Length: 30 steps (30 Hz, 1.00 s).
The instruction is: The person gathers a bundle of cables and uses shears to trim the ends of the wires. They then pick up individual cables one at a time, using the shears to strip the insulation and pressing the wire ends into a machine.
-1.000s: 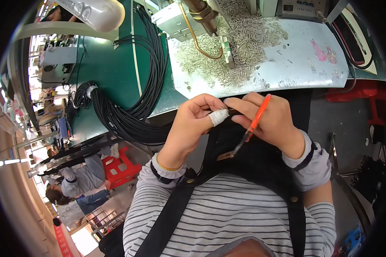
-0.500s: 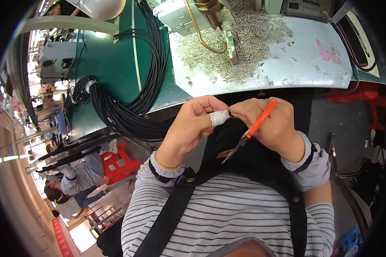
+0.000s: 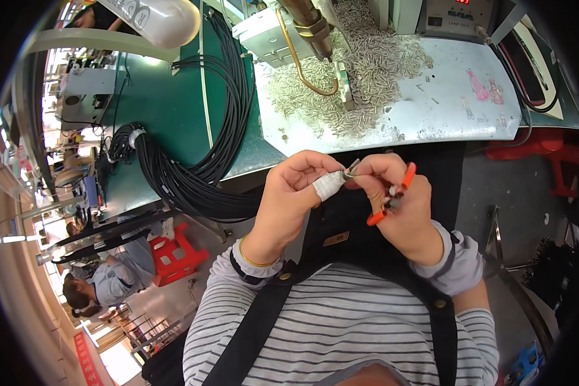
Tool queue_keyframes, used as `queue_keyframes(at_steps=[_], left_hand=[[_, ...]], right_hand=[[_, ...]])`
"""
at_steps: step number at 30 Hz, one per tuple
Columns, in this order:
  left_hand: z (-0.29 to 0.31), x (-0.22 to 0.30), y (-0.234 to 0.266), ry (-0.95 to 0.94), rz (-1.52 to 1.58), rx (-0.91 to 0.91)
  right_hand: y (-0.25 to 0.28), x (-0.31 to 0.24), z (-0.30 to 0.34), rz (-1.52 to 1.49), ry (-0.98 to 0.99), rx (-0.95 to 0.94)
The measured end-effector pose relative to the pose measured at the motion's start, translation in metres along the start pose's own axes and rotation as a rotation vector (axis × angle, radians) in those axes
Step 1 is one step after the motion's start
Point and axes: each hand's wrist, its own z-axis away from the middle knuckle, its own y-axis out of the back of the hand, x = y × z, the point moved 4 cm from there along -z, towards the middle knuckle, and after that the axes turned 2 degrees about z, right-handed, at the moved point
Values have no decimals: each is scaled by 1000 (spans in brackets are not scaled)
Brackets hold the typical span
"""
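Observation:
My left hand (image 3: 283,202), its thumb wrapped in white tape (image 3: 329,185), is closed in a pinch on a cable end with thin wires (image 3: 349,172). Those wires also meet the thumb and forefinger of my right hand (image 3: 402,212), just beside the left fingertips. Orange-handled pliers (image 3: 408,175) are kept in my right hand, lying across the palm and under the curled fingers. Their dark metal middle shows between the fingers; the jaws are mostly hidden. Both hands are in front of my dark apron (image 3: 321,222), just off the table's near edge.
A thick coil of black cable (image 3: 174,180) hangs over the green table (image 3: 167,96) on the left. Many small metal pieces (image 3: 373,77) are heaped on the white plate (image 3: 444,116), around a machine head (image 3: 312,29). Red stools (image 3: 177,254) stand on both sides; a person sits far left.
The pliers have turned in my right hand, so their jaws no longer point down toward me. My right fingers have opened slightly, and the thin wires now show between both hands.

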Motion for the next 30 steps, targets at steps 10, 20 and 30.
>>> queue_keyframes(at_steps=[10,20,30], left_hand=[[2,4,-5,-199,-76,6],[-9,9,-10,-208,-150,43],[-72,27,9,71,136,-34]], right_hand=[[5,2,5,309,-221,-173],[-4,15,12,511,-182,-72],[14,12,-27,-289,-331,205]])
